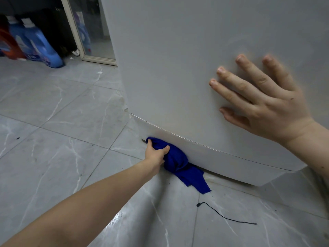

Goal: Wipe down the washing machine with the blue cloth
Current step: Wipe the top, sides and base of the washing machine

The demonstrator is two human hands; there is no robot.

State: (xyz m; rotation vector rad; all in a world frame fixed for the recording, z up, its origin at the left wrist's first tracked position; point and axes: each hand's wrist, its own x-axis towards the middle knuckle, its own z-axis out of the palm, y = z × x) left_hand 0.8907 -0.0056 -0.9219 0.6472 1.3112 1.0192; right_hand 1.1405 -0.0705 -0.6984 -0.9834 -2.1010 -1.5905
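The white washing machine (178,56) fills the upper right of the head view, seen from low down. My left hand (155,155) grips a bunched blue cloth (175,161) and presses it against the bottom left corner of the machine's base panel, just above the floor. One loose end of the cloth trails onto the tiles. My right hand (258,98) lies flat on the machine's side panel with its fingers spread, holding nothing.
Grey marble-look floor tiles (53,139) stretch to the left and in front. Blue detergent bottles (35,43) and a red one stand at the far left by a door frame (74,32). A thin black cable (224,215) lies on the floor below the machine.
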